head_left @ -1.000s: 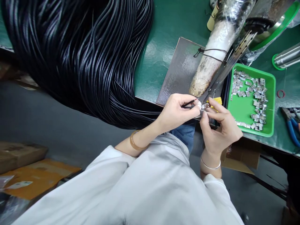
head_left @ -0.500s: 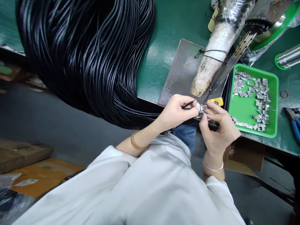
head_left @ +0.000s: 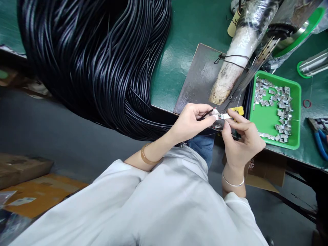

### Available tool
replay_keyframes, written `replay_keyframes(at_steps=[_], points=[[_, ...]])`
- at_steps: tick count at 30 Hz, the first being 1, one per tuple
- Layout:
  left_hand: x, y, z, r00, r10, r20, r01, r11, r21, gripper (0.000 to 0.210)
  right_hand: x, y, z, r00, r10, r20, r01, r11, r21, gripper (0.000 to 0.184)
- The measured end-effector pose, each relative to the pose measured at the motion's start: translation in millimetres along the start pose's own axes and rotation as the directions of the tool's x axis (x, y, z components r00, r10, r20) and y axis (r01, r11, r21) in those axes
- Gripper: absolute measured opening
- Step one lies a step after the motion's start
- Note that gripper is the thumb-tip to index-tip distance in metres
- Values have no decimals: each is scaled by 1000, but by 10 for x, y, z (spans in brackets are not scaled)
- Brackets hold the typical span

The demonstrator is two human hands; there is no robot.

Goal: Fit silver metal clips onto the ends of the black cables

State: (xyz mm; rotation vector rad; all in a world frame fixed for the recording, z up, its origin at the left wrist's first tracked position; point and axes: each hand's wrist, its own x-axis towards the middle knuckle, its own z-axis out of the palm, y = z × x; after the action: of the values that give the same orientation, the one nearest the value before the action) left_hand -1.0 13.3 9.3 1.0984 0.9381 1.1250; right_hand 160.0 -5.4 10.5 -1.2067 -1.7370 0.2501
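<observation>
My left hand (head_left: 193, 119) is closed, its thumb and fingers pinching the end of a black cable (head_left: 205, 113) with a small red tip showing. White coverings sit on its fingertips. Just right of them is a small silvery metal connector (head_left: 225, 116), like a USB plug shell. The thumb and fingers of my right hand (head_left: 239, 135) close around the connector's right end; the exact contact is partly hidden. Below a worn white-wrapped tube (head_left: 225, 80), both hands meet at the table's front edge. A yellow piece (head_left: 237, 110) lies behind my right fingers.
A large bundle of black cables (head_left: 102, 68) covers the table's left side. To the right stands a green tray (head_left: 266, 119) with many metal connectors. Pliers (head_left: 319, 136) and a red ring (head_left: 306, 103) lie beyond it. A dark metal plate (head_left: 194, 78) lies under the tube.
My right hand has shifted slightly right, and the connector now shows a bright flat face between the hands. My left hand stays nearly in place on the cable.
</observation>
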Motion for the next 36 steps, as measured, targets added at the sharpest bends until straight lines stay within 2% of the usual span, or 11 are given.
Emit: replay_keyframes(at_steps=[8, 15, 20, 24, 27, 30, 32, 34, 36], points=[[30, -15, 8, 998, 32, -59, -37, 996, -84, 16, 75, -17, 22, 999, 31, 23, -31, 999, 15, 7], [33, 22, 24, 996, 52, -78, -54, 998, -26, 15, 115, -103, -28, 997, 43, 58, -44, 999, 11, 7], [19, 62, 28, 997, 46, -66, -39, 994, 100, 12, 76, -81, -48, 997, -41, 71, 43, 999, -22, 12], [8, 85, 13, 999, 35, -31, -29, 982, 186, 13, 38, -20, -60, 996, -47, 75, 51, 997, -54, 14], [8, 98, -16, 999, -10, 53, 5, 994, 107, 15, 13, 36, -57, 993, -95, 65, 99, 993, -58, 19], [-15, 110, -36, 990, -42, 138, 41, 999, 9, 18, -7, 83, -46, 988, -135, 69, 136, 991, -7, 16], [-57, 123, -30, 992, -23, 126, 18, 999, 42, 17, -12, 92, -43, 995, -94, 34, 91, 993, 70, 12], [-111, 139, -9, 995, 45, 88, -57, 988, 145, 14, -3, 80, -45, 999, 43, -8, -41, 990, 138, 10], [-162, 151, 19, 987, 137, 81, -152, 961, 233, 14, 18, 55, -49, 977, 210, 35, -213, 953, 216, 12]])
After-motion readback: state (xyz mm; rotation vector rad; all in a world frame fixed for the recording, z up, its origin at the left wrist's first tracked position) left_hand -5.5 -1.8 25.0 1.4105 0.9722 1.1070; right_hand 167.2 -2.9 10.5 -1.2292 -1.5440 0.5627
